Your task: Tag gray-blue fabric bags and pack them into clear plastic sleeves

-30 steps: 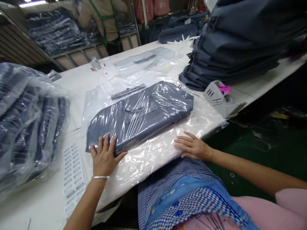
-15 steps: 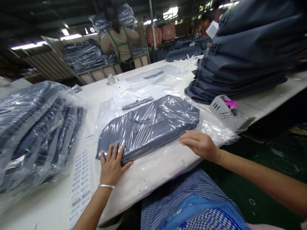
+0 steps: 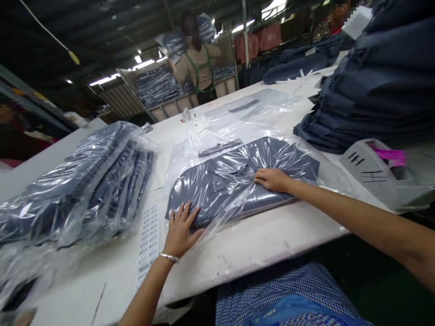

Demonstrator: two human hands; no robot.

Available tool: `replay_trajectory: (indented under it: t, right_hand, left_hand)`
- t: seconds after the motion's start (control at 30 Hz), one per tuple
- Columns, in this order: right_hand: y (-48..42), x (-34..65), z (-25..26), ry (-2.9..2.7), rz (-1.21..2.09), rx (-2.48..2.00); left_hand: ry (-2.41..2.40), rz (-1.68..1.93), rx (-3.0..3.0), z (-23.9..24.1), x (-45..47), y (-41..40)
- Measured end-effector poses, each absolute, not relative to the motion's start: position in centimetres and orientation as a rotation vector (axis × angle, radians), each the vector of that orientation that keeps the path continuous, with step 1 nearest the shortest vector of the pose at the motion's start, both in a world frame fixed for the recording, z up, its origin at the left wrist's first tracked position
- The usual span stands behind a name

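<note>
A dark blue folded fabric bag (image 3: 190,190) lies flat on the white table, inside a clear plastic bag (image 3: 234,201). My left hand (image 3: 181,226) rests on its near left corner, fingers spread and thumb out along the near edge. Over the middle of the fabric bag, my right hand (image 3: 272,179) has its fingers closed on the plastic film. Creases fan out from that grip, and a loose fold of film stretches down toward the near left edge. A narrow dark strip (image 3: 220,148) lies just behind, on more clear plastic.
Plastic-wrapped dark bundles (image 3: 102,172) lie at left, beside a sheet of printed labels (image 3: 148,235). At right rise a tall stack of dark blue bags (image 3: 384,90) and a white plastic holder (image 3: 370,170) with something pink. A person in green straps (image 3: 200,68) stands beyond the table.
My right hand has moved from the near edge up onto the middle of the fabric bag, drawing the plastic film with it. My left hand stays on the corner. The view has shifted left.
</note>
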State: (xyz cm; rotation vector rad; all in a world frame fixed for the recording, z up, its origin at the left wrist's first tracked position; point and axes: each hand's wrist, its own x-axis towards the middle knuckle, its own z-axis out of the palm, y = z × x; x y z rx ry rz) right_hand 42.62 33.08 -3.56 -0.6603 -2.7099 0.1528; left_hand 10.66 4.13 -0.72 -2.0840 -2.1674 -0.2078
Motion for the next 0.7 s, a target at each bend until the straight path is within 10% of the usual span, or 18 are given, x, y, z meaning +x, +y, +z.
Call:
replay_trajectory:
  t: [0.7]
  right_hand:
    - [34.3,42.7,-5.0,-2.681,0.264,-0.668]
  left_hand:
    - [-2.230,-0.448,-1.819,3.4,10.6,-2.5]
